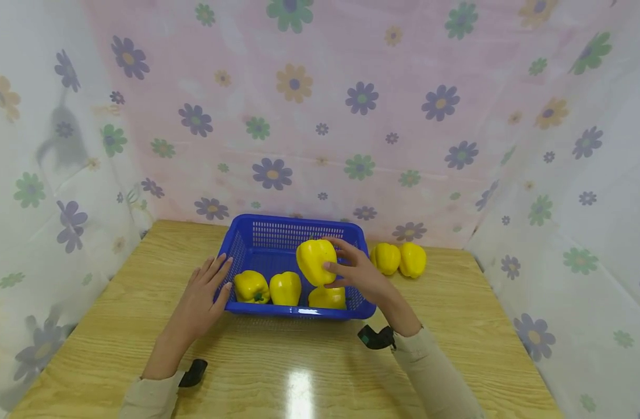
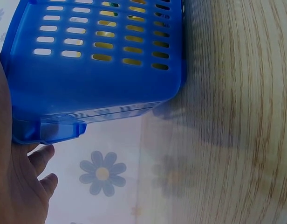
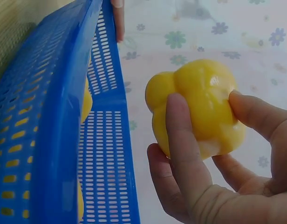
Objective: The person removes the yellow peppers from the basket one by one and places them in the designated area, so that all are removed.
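My right hand [image 1: 359, 273] grips a yellow bell pepper [image 1: 315, 261] above the right part of a blue plastic basket [image 1: 304, 220]. In the right wrist view the fingers and thumb curl round that bell pepper [image 3: 204, 109]. Along the basket's front wall lie three more yellow bell peppers: one at the left [image 1: 251, 287], one in the middle [image 1: 285, 289], one at the right [image 1: 327, 297], partly below the held one. My left hand [image 1: 201, 297] rests on the basket's left rim with its fingers extended; the left wrist view shows the basket's slotted side [image 2: 101, 79] beside it.
Two yellow bell peppers, a nearer one [image 1: 386, 259] and a farther one [image 1: 413, 260], sit on the wooden table [image 1: 445, 308] right of the basket. A flower-patterned curtain [image 1: 320, 116] stands behind and at both sides.
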Available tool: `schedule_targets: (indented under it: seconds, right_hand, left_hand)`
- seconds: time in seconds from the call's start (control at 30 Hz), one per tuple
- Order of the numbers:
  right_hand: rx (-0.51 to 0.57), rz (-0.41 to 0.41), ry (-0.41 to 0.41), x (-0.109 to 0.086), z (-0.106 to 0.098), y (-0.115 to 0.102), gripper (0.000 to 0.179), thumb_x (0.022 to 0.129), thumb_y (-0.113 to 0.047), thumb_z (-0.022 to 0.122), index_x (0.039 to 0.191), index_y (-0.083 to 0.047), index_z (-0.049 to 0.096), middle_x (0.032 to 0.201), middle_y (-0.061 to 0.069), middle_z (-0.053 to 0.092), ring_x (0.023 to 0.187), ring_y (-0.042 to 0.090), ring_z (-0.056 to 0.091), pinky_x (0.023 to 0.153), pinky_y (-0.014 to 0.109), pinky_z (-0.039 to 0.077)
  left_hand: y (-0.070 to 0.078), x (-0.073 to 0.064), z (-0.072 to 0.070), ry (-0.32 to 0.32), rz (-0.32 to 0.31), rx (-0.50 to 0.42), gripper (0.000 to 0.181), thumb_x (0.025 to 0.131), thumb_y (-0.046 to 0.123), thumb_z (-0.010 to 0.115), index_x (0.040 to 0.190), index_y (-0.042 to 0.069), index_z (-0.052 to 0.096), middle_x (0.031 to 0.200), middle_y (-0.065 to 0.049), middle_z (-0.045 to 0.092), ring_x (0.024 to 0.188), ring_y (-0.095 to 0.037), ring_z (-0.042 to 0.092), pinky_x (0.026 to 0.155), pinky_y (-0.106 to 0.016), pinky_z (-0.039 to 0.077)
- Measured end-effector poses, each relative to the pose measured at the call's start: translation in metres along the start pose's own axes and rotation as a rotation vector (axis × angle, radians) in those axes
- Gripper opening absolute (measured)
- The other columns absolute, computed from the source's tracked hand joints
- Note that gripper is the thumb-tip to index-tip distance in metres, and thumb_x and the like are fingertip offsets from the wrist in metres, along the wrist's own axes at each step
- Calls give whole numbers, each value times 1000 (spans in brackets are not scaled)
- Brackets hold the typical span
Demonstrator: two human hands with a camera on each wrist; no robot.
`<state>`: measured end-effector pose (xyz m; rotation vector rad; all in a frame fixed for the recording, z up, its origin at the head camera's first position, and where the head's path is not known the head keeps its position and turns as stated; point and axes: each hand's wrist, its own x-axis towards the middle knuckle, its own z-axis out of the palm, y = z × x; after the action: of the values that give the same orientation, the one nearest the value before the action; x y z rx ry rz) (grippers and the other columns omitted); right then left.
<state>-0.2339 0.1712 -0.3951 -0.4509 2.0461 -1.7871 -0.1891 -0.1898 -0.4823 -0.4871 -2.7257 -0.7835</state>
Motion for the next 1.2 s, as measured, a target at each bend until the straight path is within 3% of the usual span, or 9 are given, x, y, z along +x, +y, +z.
schedule_targets:
  seconds: [0.33,0.67,0.77,0.93,1.07,1.2]
  right_hand:
    - [-7,-35,30,-26,-1,3,67,102,-20,63,161,-16,30,147,27,44,111,30,66,92,66,52]
    - [17,-47,51,-48,-23,15,66,104,-17,59,162,-17,27,152,28,39,119,33,63,94,64,52]
    - [36,-71,69,-54,-32,20,67,105,-16,58,163,-15,25,156,28,35,121,28,63,94,61,54]
    - [69,-117,114,-65,-46,33,67,105,-12,57,163,-12,24,158,26,33,119,18,64,89,44,60]
    - [80,-162,141,-75,-57,44,64,105,-9,54,162,-9,24,154,18,38,118,16,65,87,39,61]
    - [82,-200,142,-84,-66,54,62,106,-7,51,162,-8,25,148,3,44,120,15,65,87,39,61]
  left_hand:
    - [1,1,0,4,-2,-2,54,108,26,44,156,2,38,163,-21,32,151,-49,21,120,-69,14]
    - [0,0,1,2,4,1,54,108,26,45,156,2,39,163,-22,32,151,-50,22,121,-68,14]
    - [1,0,0,14,9,-4,53,108,25,45,155,1,40,162,-23,33,150,-50,23,121,-68,14]
    - [3,-1,0,28,15,-7,53,108,24,46,154,0,41,161,-24,34,149,-51,24,119,-70,17]
    - [1,0,0,13,4,-6,53,108,25,45,155,1,40,162,-23,33,151,-50,22,119,-69,16]
    - [0,0,0,9,5,-8,53,108,25,45,155,1,40,163,-23,32,151,-49,22,119,-70,16]
